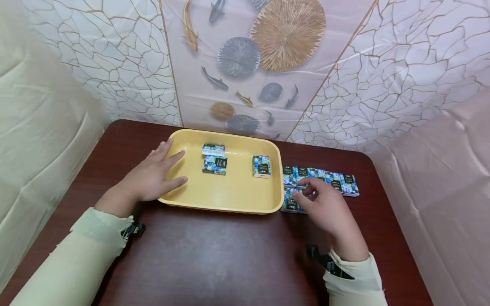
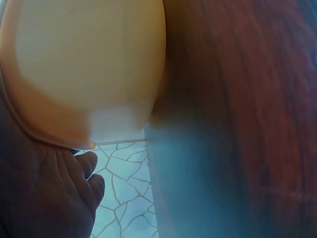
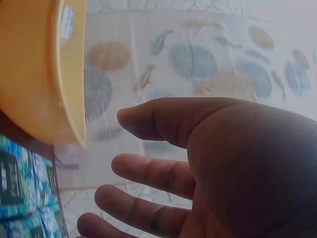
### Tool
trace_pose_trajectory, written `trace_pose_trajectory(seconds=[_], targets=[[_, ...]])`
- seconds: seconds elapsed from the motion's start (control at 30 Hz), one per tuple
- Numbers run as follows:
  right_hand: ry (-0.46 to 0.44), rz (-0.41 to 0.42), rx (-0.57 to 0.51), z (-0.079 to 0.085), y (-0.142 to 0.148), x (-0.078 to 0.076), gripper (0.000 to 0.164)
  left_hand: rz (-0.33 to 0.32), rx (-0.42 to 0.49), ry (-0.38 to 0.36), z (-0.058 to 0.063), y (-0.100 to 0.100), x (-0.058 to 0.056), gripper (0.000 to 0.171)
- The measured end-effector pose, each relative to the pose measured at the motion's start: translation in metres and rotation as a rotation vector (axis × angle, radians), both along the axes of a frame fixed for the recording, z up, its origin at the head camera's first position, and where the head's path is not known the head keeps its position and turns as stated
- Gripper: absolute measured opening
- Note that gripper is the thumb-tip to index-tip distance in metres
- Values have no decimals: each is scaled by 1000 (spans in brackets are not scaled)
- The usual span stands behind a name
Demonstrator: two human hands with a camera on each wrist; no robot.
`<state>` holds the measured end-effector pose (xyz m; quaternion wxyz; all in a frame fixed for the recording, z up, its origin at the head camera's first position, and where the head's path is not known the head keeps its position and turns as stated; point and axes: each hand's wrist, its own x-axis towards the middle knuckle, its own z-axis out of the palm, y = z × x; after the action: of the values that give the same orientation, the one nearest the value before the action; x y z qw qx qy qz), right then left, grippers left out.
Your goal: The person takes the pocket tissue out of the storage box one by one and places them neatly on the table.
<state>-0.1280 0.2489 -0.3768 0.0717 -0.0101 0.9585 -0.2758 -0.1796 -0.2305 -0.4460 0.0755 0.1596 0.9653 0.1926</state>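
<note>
My left hand lies at the left rim of a yellow tray, fingers spread; in the left wrist view the palm is against the tray's side. Inside the tray are three small blue floral boxes with black labels: one box touches a second box, and a third box lies apart near the right wall. My right hand hovers over similar boxes right of the tray. Its thumb and fingers stand apart with nothing between them in the right wrist view, and it partly hides those boxes.
A back row of several floral boxes extends to the right, with a shorter row in front. All stand on a dark red-brown table. A patterned cloth wall rises behind the tray, and pale padded sides flank the table.
</note>
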Motion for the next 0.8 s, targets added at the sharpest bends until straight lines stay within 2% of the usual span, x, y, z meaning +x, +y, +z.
trace_pose_trajectory(seconds=[0.5,0.8], targets=[[22,82,25,7,-29,-12,43,5,-14,1,0,2,-1,85],[31,136,49,18,-46,-36,42,1,-15,1,0,2,-1,86]])
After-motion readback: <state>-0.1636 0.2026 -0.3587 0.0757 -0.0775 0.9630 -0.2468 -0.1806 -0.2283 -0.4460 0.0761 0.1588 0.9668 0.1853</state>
